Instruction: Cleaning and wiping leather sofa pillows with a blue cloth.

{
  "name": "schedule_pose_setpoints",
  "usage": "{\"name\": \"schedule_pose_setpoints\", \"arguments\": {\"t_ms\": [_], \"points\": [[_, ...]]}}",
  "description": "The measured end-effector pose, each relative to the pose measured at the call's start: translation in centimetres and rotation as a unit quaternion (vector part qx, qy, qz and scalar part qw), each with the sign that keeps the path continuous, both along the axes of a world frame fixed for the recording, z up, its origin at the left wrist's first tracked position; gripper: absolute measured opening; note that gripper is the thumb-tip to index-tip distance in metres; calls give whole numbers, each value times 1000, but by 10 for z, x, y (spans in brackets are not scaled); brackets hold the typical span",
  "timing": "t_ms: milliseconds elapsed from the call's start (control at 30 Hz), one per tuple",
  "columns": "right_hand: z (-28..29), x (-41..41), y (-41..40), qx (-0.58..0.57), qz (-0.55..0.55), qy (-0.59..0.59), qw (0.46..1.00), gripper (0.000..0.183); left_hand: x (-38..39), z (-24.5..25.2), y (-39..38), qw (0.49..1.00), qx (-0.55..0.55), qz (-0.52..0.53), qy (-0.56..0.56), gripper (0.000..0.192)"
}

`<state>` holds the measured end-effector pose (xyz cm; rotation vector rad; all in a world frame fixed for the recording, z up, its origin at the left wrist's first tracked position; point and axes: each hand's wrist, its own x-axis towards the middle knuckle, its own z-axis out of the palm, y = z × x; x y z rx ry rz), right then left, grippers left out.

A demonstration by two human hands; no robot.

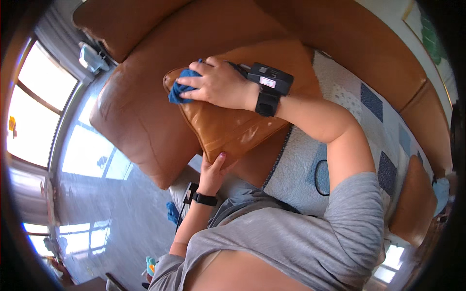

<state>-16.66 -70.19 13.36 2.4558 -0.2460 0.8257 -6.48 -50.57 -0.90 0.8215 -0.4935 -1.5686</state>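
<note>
A tan leather cushion [233, 127] lies tilted across the seat of a brown leather sofa [142, 120]. My left hand [212, 174] grips the cushion's near corner, with the thumb on top. Under the spread fingers of my right hand [218, 85] is a bunched blue cloth [185, 85], pressed against the cushion's far left corner. Light patches of glare show on the cushion's surface near its lower edge. Part of the cloth is hidden by my right fingers.
A patchwork quilted cover [291, 171] spreads over the seat to the right, with a thin black loop [321, 178] on it. The sofa armrest [415, 203] stands at far right. Shiny grey floor [120, 203] and bright windows [32, 105] are on the left.
</note>
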Motion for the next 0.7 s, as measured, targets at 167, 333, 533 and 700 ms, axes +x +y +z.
{"name": "schedule_pose_setpoints", "arguments": {"t_ms": [167, 333, 533, 700], "points": [[1, -103, -38, 41, -246, 41, 968, 39, -3, 2, 0, 1000, -4, 8, 3, 44], [-39, -210, -98, 74, -459, 49, 884, 47, -3, -6, -1, 1000, -16, 1, -12, 44], [-61, -273, -109, 362, -555, -2, 749, 46, -7, -8, -3, 999, -19, 26, -21, 42], [-120, -316, -38, 473, -573, 59, 667, 51, 2, -15, -3, 999, -23, 22, -17, 43]]}}
